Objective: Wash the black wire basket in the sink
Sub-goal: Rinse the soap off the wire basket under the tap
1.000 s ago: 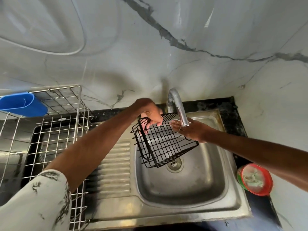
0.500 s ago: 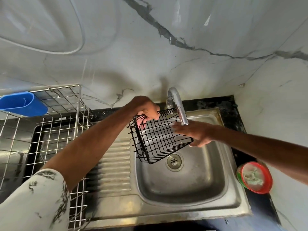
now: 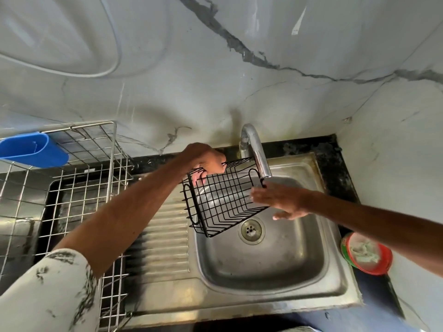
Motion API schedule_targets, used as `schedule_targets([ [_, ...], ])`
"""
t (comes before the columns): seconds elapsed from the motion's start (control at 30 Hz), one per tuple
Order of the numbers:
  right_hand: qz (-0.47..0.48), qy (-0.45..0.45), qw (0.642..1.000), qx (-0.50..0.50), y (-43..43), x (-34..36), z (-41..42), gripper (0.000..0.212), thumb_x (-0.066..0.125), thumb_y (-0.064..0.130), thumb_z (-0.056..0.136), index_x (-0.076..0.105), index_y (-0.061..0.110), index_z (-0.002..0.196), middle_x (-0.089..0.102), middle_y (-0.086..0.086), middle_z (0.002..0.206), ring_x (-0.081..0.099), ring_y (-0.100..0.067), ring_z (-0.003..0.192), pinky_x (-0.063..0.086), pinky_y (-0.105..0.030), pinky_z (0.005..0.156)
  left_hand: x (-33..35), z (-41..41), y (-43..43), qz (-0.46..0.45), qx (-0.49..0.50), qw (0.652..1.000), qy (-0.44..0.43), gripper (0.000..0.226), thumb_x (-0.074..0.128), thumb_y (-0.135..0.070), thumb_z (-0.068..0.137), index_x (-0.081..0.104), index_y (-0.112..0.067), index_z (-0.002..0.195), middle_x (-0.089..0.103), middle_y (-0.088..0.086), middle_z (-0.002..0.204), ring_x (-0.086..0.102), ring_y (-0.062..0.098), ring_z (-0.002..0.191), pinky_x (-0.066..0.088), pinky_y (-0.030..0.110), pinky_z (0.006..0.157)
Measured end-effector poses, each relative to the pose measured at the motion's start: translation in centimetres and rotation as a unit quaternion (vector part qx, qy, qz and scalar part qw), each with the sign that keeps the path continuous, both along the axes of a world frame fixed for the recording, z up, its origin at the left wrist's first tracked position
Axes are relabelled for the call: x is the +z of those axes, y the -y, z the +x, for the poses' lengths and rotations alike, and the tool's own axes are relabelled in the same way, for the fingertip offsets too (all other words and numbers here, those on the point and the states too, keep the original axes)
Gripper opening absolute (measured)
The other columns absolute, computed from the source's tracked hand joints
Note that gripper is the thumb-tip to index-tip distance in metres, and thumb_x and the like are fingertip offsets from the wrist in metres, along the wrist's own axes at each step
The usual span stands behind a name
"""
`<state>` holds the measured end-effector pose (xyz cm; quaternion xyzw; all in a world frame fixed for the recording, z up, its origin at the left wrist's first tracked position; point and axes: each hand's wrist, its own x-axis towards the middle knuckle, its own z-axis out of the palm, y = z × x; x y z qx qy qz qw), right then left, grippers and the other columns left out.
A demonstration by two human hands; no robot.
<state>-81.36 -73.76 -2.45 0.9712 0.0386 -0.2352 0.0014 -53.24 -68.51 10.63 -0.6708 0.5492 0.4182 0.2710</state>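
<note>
A black wire basket (image 3: 223,202) hangs tilted over the left side of the steel sink (image 3: 263,267), just under the chrome tap (image 3: 256,152). My left hand (image 3: 206,161) grips its top rear corner, fingers curled over the rim wire. My right hand (image 3: 282,200) lies flat with straight fingers against the basket's right side, below the tap's spout. No stream of water is plainly visible.
A silver wire dish rack (image 3: 79,188) with a blue plastic holder (image 3: 33,149) stands left of the ribbed draining board (image 3: 165,238). A red-rimmed tub (image 3: 366,252) sits on the black counter right of the sink. Marble walls close in behind and to the right.
The basket has shifted left and up a little and tilted further. My right hand has slid down from the top edge to the basket's right side.
</note>
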Motion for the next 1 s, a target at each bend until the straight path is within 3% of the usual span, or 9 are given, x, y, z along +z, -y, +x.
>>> schedule_targets([
  [0.07, -0.044, 0.020, 0.999, -0.015, 1.7, 1.4, 1.5, 0.104, 0.068, 0.041, 0.091, -0.004, 0.013, 0.160, -0.015, -0.011, 0.165, -0.014, -0.026, 0.153, -0.014, -0.048, 0.120, 0.3, -0.2, 0.0, -0.002, -0.014, 1.000, 0.003, 0.030, 0.040, -0.021, 0.106, 0.053, -0.010, 0.130, 0.067, 0.013, 0.094, 0.066, 0.020, 0.076, 0.054, 0.033, 0.067],
  [0.17, -0.065, 0.080, 0.995, -0.006, 4.2, 2.8, 3.4, 0.105, 0.085, 0.011, 0.072, 0.025, 0.005, 0.157, 0.016, -0.014, 0.167, 0.010, -0.030, 0.155, 0.020, -0.061, 0.121, 0.6, -0.2, -0.2, -0.003, -0.014, 1.000, -0.009, 0.028, 0.039, -0.025, 0.110, 0.050, -0.007, 0.127, 0.062, 0.007, 0.087, 0.061, 0.017, 0.069, 0.049, 0.031, 0.061],
  [0.23, -0.080, 0.120, 0.989, -0.001, 4.4, 2.6, 3.5, 0.097, 0.084, 0.003, 0.069, 0.036, 0.004, 0.153, 0.024, -0.013, 0.165, 0.011, -0.030, 0.155, 0.022, -0.057, 0.122, 0.6, 0.1, -0.3, 0.003, -0.006, 1.000, -0.022, 0.031, 0.035, -0.025, 0.110, 0.052, -0.004, 0.126, 0.066, 0.010, 0.087, 0.069, 0.022, 0.069, 0.057, 0.035, 0.062],
  [0.33, -0.035, 0.147, 0.988, -0.043, 2.4, 1.7, 2.4, 0.102, 0.077, -0.005, 0.070, 0.027, 0.009, 0.158, 0.020, -0.011, 0.165, 0.013, -0.028, 0.153, 0.017, -0.038, 0.120, 0.3, 0.8, -0.6, 0.010, 0.017, 0.999, -0.029, 0.029, 0.036, -0.021, 0.108, 0.052, -0.007, 0.128, 0.069, 0.017, 0.095, 0.075, 0.029, 0.082, 0.064, 0.041, 0.067],
  [0.43, 0.043, 0.115, 0.990, -0.064, -0.4, -0.6, -0.6, 0.104, 0.069, -0.007, 0.076, 0.016, 0.021, 0.160, 0.008, -0.002, 0.168, 0.021, -0.022, 0.152, 0.041, -0.020, 0.105, 0.0, 1.4, -1.0, -0.001, 0.026, 1.000, -0.002, 0.032, 0.040, -0.020, 0.106, 0.051, -0.008, 0.134, 0.064, 0.012, 0.093, 0.067, 0.023, 0.085, 0.054, 0.035, 0.066],
  [0.5, 0.086, 0.057, 0.991, -0.088, -1.4, -1.8, -2.6, 0.097, 0.059, -0.004, 0.088, 0.001, 0.024, 0.161, -0.006, 0.003, 0.169, 0.006, -0.018, 0.156, 0.053, -0.022, 0.097, -0.3, 1.9, -1.2, 0.000, 0.039, 0.999, 0.004, 0.034, 0.042, -0.019, 0.105, 0.050, -0.007, 0.136, 0.064, 0.014, 0.097, 0.070, 0.027, 0.092, 0.057, 0.038, 0.073],
  [0.63, 0.056, 0.088, 0.992, -0.065, -1.4, -1.8, -2.6, 0.089, 0.063, 0.009, 0.090, 0.009, 0.021, 0.161, 0.005, -0.002, 0.169, 0.002, -0.016, 0.156, 0.020, -0.043, 0.125, -0.7, 1.5, -1.9, 0.029, 0.028, 0.999, -0.003, 0.032, 0.043, -0.021, 0.107, 0.052, -0.006, 0.134, 0.068, 0.014, 0.089, 0.070, 0.021, 0.073, 0.051, 0.032, 0.058],
  [0.83, 0.001, 0.110, 0.994, -0.021, 1.6, 0.7, 1.9, 0.103, 0.066, 0.000, 0.081, 0.005, 0.018, 0.161, -0.005, -0.001, 0.169, -0.007, -0.015, 0.154, 0.000, -0.039, 0.122, -0.5, -1.2, -2.9, 0.075, 0.019, 0.996, -0.041, 0.042, 0.041, -0.032, 0.111, 0.040, -0.006, 0.145, 0.071, 0.007, 0.097, 0.065, 0.015, 0.078, 0.047, 0.031, 0.072],
  [1.0, -0.010, 0.121, 0.993, 0.001, 0.5, -0.5, -0.1, 0.101, 0.063, 0.001, 0.078, 0.010, 0.021, 0.161, -0.004, -0.006, 0.169, -0.007, -0.022, 0.156, 0.016, -0.042, 0.126, -0.5, 0.3, -2.8, 0.072, 0.087, 0.991, -0.066, 0.032, 0.042, -0.019, 0.109, 0.051, -0.001, 0.134, 0.071, 0.011, 0.086, 0.074, 0.028, 0.092, 0.053, 0.040, 0.075],
])
